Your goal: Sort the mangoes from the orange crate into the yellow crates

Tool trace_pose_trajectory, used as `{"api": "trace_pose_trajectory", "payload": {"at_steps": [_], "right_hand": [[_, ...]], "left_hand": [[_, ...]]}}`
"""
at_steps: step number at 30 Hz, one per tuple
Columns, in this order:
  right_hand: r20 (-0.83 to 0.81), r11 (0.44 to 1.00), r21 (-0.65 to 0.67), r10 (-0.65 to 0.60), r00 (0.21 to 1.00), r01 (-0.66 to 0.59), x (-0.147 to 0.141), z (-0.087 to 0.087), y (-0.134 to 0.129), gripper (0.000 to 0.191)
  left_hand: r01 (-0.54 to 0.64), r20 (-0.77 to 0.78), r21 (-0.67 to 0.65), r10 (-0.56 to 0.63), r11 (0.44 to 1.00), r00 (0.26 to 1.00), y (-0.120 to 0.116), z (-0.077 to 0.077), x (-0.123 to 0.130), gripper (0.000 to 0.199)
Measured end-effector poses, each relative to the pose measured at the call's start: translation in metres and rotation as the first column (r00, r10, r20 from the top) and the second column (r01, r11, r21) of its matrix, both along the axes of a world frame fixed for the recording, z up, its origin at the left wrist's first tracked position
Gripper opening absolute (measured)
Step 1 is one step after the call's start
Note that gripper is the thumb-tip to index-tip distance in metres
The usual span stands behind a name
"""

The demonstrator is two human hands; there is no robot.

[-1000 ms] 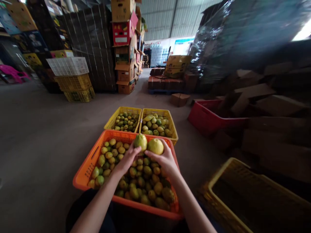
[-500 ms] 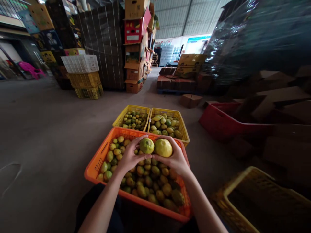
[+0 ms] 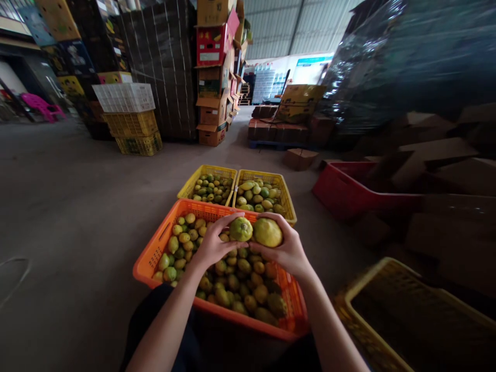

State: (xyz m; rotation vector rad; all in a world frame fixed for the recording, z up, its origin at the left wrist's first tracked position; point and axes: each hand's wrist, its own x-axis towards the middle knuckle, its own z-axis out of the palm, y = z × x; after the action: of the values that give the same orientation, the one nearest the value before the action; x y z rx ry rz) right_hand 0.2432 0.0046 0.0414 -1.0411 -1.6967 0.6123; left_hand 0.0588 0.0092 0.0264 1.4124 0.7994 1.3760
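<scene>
My left hand (image 3: 213,243) is closed round a small greenish lemon (image 3: 241,229), thumb below and fingers above, one end of the fruit facing me. Beside it, my right hand (image 3: 289,245) grips a larger, yellower lemon (image 3: 267,232) the same way. The two fruits are held side by side, almost touching, above a big orange crate (image 3: 160,235). Many green and yellow lemons (image 3: 232,281) lie in that crate, partly hidden by my hands and forearms. The crate's right end shows some bare orange floor.
Two yellow crates (image 3: 237,188) of lemons stand just beyond the orange one. A yellow crate (image 3: 364,281) is at lower right, with a red bin (image 3: 344,188) of cardboard behind it. Stacked boxes (image 3: 211,98), stacked crates (image 3: 132,121) and a loaded pallet (image 3: 281,134) stand farther back.
Both hands have shifted slightly to the right over the crate, still holding the same two lemons. The yellower lemon looks turned a little. The whole view has shifted slightly.
</scene>
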Motion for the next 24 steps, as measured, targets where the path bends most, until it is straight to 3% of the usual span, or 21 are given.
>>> {"api": "trace_pose_trajectory", "payload": {"at_steps": [5,11,14,16,18,20,24], "right_hand": [[0.045,0.997,0.071,-0.032,0.998,0.029,0.004,0.003,-0.002,0.053],[0.031,0.996,0.068,-0.063,0.998,0.06,0.006,0.005,-0.003,0.052],[-0.028,1.0,-0.008,-0.028,0.999,0.028,0.009,0.007,-0.005,0.054],[-0.141,0.99,-0.137,0.014,0.99,-0.034,0.008,0.01,-0.007,0.056],[-0.32,0.947,-0.3,0.011,0.947,-0.112,0.005,0.01,-0.007,0.053],[-0.511,0.876,-0.448,-0.085,0.856,-0.181,-0.002,0.007,-0.005,0.044],[-0.687,0.666,-0.641,-0.276,0.672,-0.381,-0.012,-0.003,0.005,0.033]], "left_hand": [[-0.016,-0.108,0.087,0.025,0.996,0.994,-0.003,0.002,0.002,0.051],[0.01,-0.057,0.02,-0.009,1.0,0.998,0.002,-0.002,0.006,0.056],[0.041,-0.014,-0.044,-0.041,0.998,0.999,0.004,-0.006,0.008,0.061],[0.057,0.049,-0.132,-0.051,0.99,0.997,0.005,-0.008,0.01,0.05],[0.048,0.124,-0.24,-0.019,0.97,0.992,0.006,-0.01,0.012,0.032],[0.034,0.179,-0.346,0.03,0.938,0.983,0.007,-0.013,0.015,0.018],[0.019,0.241,-0.502,0.119,0.864,0.963,0.014,-0.023,0.017,0.013]]}}
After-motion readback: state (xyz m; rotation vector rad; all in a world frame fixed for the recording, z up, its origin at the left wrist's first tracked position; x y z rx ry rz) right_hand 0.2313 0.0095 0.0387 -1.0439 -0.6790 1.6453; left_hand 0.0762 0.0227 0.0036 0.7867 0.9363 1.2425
